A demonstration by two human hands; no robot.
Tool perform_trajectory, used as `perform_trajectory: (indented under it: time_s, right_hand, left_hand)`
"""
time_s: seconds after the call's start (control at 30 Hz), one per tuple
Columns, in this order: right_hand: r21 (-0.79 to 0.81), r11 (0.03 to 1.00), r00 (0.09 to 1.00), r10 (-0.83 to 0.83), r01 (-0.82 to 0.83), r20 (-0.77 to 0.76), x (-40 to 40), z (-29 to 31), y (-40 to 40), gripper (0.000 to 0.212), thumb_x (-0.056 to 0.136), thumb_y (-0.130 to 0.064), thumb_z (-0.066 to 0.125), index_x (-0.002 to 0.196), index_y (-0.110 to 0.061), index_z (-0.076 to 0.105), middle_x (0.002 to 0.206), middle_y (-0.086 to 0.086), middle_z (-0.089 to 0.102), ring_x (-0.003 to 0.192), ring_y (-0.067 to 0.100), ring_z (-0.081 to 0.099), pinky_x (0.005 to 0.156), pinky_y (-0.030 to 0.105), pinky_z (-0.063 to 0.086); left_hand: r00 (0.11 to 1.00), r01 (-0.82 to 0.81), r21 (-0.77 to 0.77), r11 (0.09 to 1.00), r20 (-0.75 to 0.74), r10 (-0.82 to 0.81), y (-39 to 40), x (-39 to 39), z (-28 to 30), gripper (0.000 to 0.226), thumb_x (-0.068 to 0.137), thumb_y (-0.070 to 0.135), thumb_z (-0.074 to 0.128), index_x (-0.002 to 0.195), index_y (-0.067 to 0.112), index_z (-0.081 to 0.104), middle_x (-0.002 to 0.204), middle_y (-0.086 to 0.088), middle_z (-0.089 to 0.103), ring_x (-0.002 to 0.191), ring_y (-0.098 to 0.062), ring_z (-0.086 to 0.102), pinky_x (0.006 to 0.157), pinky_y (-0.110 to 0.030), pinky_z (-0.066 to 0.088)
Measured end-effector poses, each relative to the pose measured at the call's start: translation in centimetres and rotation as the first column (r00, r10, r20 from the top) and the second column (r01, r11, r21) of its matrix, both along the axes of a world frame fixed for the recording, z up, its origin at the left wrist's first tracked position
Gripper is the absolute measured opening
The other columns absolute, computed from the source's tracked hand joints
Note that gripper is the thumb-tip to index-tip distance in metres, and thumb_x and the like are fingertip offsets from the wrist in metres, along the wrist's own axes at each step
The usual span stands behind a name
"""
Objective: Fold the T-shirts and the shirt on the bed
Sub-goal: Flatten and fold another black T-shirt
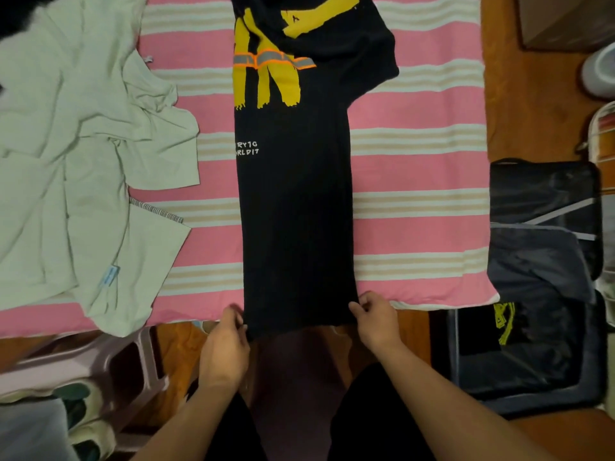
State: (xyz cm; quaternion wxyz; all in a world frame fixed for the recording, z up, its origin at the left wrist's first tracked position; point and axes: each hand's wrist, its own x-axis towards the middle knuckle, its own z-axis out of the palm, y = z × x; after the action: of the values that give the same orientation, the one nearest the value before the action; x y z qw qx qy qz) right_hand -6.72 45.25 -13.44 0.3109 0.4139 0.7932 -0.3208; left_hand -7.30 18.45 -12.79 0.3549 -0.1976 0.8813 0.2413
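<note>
black T-shirt with yellow print (296, 201): collar end cut off by top edge, white lettering partly folded under | crumpled pale green shirt (83, 154): runs off left edge | left-hand fingertips: hidden behind hem

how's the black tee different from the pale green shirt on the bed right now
The black T-shirt lies smoothed into a long narrow strip; the pale green shirt sits crumpled and unfolded. The black one bears a yellow print; the green one is plain. The left hand and right hand pinch the black one's hem; nothing touches the green. Both rest on the striped bed cover.
</note>
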Motion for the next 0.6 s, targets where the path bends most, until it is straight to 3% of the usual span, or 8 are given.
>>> perform_trajectory:
  time_s: [0.13, 0.23, 0.27, 0.33, 0.4, 0.43, 0.5, 0.6]
  right_hand:
    - [0.002, 0.998, 0.993, 0.064, -0.065, 0.098, -0.3, -1.0, 0.3, 0.027, 0.096, -0.031, 0.067, 0.076, -0.012, 0.063, 0.072, 0.005, 0.066, 0.07, 0.021, 0.064, 0.072, 0.038, 0.056]
    - [-0.003, 0.985, 0.966, 0.173, -0.175, 0.191, -1.2, -0.8, 0.7, 0.029, 0.096, -0.034, 0.067, 0.074, -0.016, 0.061, 0.073, 0.0, 0.067, 0.07, 0.016, 0.065, 0.07, 0.035, 0.057]
    - [-0.014, 0.959, 0.927, 0.278, -0.284, 0.251, -1.9, -0.3, 0.8, 0.029, 0.096, -0.035, 0.065, 0.076, -0.015, 0.059, 0.076, -0.001, 0.066, 0.071, 0.016, 0.065, 0.067, 0.031, 0.054]
    - [-0.12, 0.847, 0.767, 0.522, -0.518, 0.374, -4.3, 0.9, 1.3, 0.02, 0.096, -0.032, 0.063, 0.085, -0.016, 0.06, 0.082, 0.0, 0.067, 0.077, 0.019, 0.066, 0.064, 0.027, 0.05]
    - [-0.251, 0.782, 0.67, 0.619, -0.57, 0.409, -8.3, 2.3, 2.6, 0.014, 0.093, -0.023, 0.061, 0.098, -0.011, 0.069, 0.076, 0.0, 0.067, 0.072, 0.018, 0.07, 0.057, 0.023, 0.05]
    - [-0.265, 0.801, 0.7, 0.598, -0.536, 0.392, -11.0, 2.7, 3.6, 0.015, 0.092, -0.019, 0.062, 0.101, -0.01, 0.07, 0.072, 0.0, 0.065, 0.064, 0.016, 0.067, 0.053, 0.023, 0.05]
    - [-0.162, 0.854, 0.795, 0.519, -0.494, 0.314, -17.3, 3.3, 6.1, 0.009, 0.09, -0.015, 0.062, 0.092, -0.01, 0.069, 0.077, 0.004, 0.069, 0.062, 0.018, 0.065, 0.058, 0.027, 0.055]
    - [0.111, 0.91, 0.917, 0.395, -0.399, 0.06, -27.7, 4.5, 9.9, 0.019, 0.093, -0.013, 0.055, 0.091, -0.003, 0.071, 0.094, 0.013, 0.071, 0.086, 0.03, 0.067, 0.08, 0.035, 0.057]
  left_hand:
    - [0.952, 0.305, -0.068, 0.95, 0.03, -0.303, 0.6, -1.4, -0.4, 0.022, 0.097, 0.013, 0.054, 0.109, 0.027, 0.044, 0.095, 0.003, 0.064, 0.085, -0.02, 0.065, 0.068, -0.032, 0.048]
    - [0.794, 0.608, -0.173, 0.775, 0.153, -0.588, 1.0, -2.7, -0.5, 0.037, 0.096, 0.02, 0.059, 0.129, 0.027, 0.043, 0.116, 0.002, 0.065, 0.105, -0.019, 0.064, 0.09, -0.034, 0.052]
    - [0.745, 0.664, -0.161, 0.73, 0.223, -0.628, 1.4, -3.2, -0.2, 0.041, 0.096, 0.023, 0.061, 0.132, 0.026, 0.043, 0.118, 0.003, 0.065, 0.108, -0.018, 0.064, 0.095, -0.034, 0.052]
    - [0.671, 0.723, -0.113, 0.681, 0.349, -0.655, 2.7, -5.1, 0.6, 0.031, 0.097, 0.024, 0.06, 0.127, 0.023, 0.053, 0.114, 0.002, 0.067, 0.104, -0.017, 0.066, 0.091, -0.032, 0.054]
    - [0.615, 0.73, 0.002, 0.684, 0.435, -0.658, 4.1, -8.6, 1.2, 0.019, 0.099, 0.023, 0.054, 0.114, 0.017, 0.064, 0.11, -0.002, 0.068, 0.101, -0.02, 0.067, 0.084, -0.031, 0.055]
    - [0.622, 0.701, 0.06, 0.711, 0.435, -0.651, 4.9, -11.1, 1.4, 0.018, 0.099, 0.023, 0.051, 0.106, 0.015, 0.065, 0.106, -0.004, 0.068, 0.097, -0.022, 0.068, 0.081, -0.032, 0.055]
    - [0.72, 0.605, 0.129, 0.786, 0.333, -0.609, 6.5, -16.8, 1.9, 0.019, 0.099, 0.027, 0.049, 0.097, 0.014, 0.063, 0.099, -0.006, 0.067, 0.087, -0.021, 0.065, 0.075, -0.033, 0.053]
    - [0.898, 0.44, 0.097, 0.893, -0.044, -0.438, 8.9, -26.0, 2.8, 0.02, 0.101, 0.027, 0.048, 0.101, 0.016, 0.065, 0.098, -0.004, 0.069, 0.088, -0.023, 0.064, 0.077, -0.035, 0.053]
